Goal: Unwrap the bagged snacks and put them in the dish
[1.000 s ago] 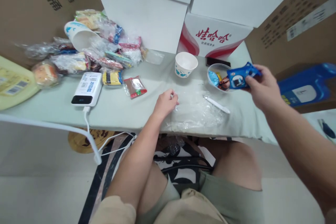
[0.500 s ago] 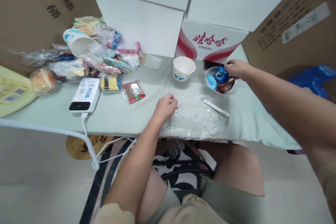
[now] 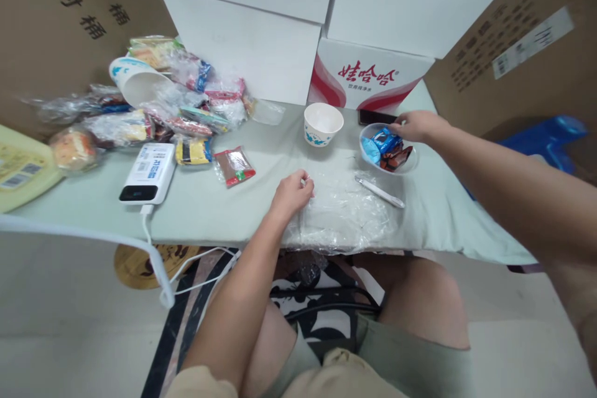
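Observation:
My right hand (image 3: pixel 416 126) reaches over the back right rim of a clear plastic bowl (image 3: pixel 412 165). Its fingertips are closed at the edge of a shiny blue snack packet (image 3: pixel 385 140) in the bowl; part of the grip is hidden. A light blue packet (image 3: pixel 371 150) and a brown packet (image 3: pixel 396 158) lie beside it. Nearer to me, my left hand (image 3: pixel 293 192) rests on the table with curled fingers, pinching the edge of a crumpled clear plastic bag (image 3: pixel 345 211). A white pen-like cutter (image 3: pixel 380 191) lies across that bag's right part.
A white paper bowl (image 3: pixel 323 125) stands behind the bag. Leftward are a red-edged brown packet (image 3: pixel 235 166), a yellow packet (image 3: pixel 193 150), a white power bank (image 3: pixel 148 173) with cable and a pile of wrapped snacks. A dark phone (image 3: pixel 375 117) and boxes (image 3: pixel 368 74) stand behind.
My right hand and the blue packet have shifted slightly down and left within the bowl. The left hand stays in place at the bag. The whole view has tilted a little.

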Motion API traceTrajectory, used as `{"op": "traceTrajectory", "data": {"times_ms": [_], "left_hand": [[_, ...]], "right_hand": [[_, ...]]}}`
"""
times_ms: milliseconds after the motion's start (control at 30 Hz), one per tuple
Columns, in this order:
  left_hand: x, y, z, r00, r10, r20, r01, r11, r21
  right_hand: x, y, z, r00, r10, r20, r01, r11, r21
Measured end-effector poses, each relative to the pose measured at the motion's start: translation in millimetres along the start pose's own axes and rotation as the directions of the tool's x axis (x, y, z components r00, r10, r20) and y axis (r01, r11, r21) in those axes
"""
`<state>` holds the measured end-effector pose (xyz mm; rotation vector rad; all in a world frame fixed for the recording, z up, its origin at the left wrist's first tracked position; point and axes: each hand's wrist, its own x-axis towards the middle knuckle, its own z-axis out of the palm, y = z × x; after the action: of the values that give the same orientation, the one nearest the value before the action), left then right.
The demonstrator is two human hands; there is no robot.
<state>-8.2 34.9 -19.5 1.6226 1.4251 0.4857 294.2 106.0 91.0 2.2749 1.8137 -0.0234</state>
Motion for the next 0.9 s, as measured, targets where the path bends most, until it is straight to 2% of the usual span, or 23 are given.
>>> {"op": "traceTrajectory", "data": {"times_ms": [67,100,133,167,200,233,300,333,400,467,533,633,700,733,767,800,833,867,900], "left_hand": [[-1,1,-1.4,1.000,0.004,0.005,-0.004,1.000,-0.002],[-1,1,-2.0,1.000,0.010,0.009,-0.010,1.000,0.000],[0,1,-2.5,1.000,0.019,0.014,-0.019,1.000,-0.002],[0,1,-2.8,0.999,0.027,0.025,-0.027,1.000,-0.013],[1,0,-3.1,0.999,0.027,0.037,-0.026,0.999,-0.041],[2,-1,-3.4,0.998,0.022,0.054,-0.018,0.996,-0.082],[2,-5,-5.0,0.994,0.033,0.102,-0.015,0.985,-0.174],[2,-7,-6.7,0.990,0.057,0.131,-0.030,0.979,-0.202],[0,-10,-11.7,0.968,0.143,0.208,-0.101,0.974,-0.201],[-2,-12,-17.8,0.940,0.206,0.273,-0.164,0.972,-0.171],[-2,-13,-22.8,0.942,0.199,0.269,-0.157,0.973,-0.168],[3,-10,-26.2,0.983,0.100,0.156,-0.059,0.967,-0.247],[7,-6,-26.9,0.999,0.036,-0.025,-0.042,0.955,-0.294],[7,-3,-27.3,0.987,0.009,-0.160,-0.057,0.952,-0.300],[6,-1,-27.7,0.952,-0.014,-0.306,-0.080,0.953,-0.291],[4,2,-28.1,0.900,-0.019,-0.436,-0.110,0.957,-0.270],[-1,4,-28.1,0.857,0.002,-0.515,-0.149,0.958,-0.244],[-8,6,-27.7,0.849,0.057,-0.525,-0.196,0.957,-0.214],[-16,7,-26.6,0.876,0.161,-0.455,-0.266,0.948,-0.177]], "right_hand": [[-19,-5,4,0.984,0.001,-0.180,0.009,0.998,0.054],[-34,-10,11,0.961,-0.024,-0.274,0.057,0.992,0.111],[-51,-16,21,0.931,-0.101,-0.351,0.172,0.969,0.177],[-69,-22,35,0.902,-0.211,-0.378,0.313,0.921,0.232],[-89,-28,52,0.865,-0.369,-0.339,0.465,0.843,0.271],[-107,-33,71,0.809,-0.514,-0.286,0.585,0.753,0.302],[-137,-40,109,0.736,-0.634,-0.236,0.674,0.660,0.331],[-147,-41,125,0.729,-0.647,-0.222,0.680,0.648,0.342],[-160,-38,150,0.757,-0.624,-0.194,0.646,0.670,0.365],[-164,-31,162,0.790,-0.591,-0.162,0.602,0.701,0.382],[-166,-24,165,0.801,-0.586,-0.125,0.583,0.714,0.387],[-170,-18,162,0.795,-0.604,-0.060,0.577,0.723,0.380],[-174,-17,162,0.798,-0.602,-0.026,0.566,0.734,0.375],[-176,-17,162,0.799,-0.601,-0.012,0.561,0.739,0.372],[-177,-18,162,0.800,-0.600,-0.001,0.558,0.744,0.368],[-177,-19,163,0.801,-0.598,0.007,0.555,0.748,0.365],[-177,-20,163,0.802,-0.597,0.011,0.553,0.751,0.361],[-176,-22,164,0.804,-0.595,0.010,0.552,0.752,0.359],[-173,-23,165,0.806,-0.592,0.000,0.552,0.752,0.359]]}}
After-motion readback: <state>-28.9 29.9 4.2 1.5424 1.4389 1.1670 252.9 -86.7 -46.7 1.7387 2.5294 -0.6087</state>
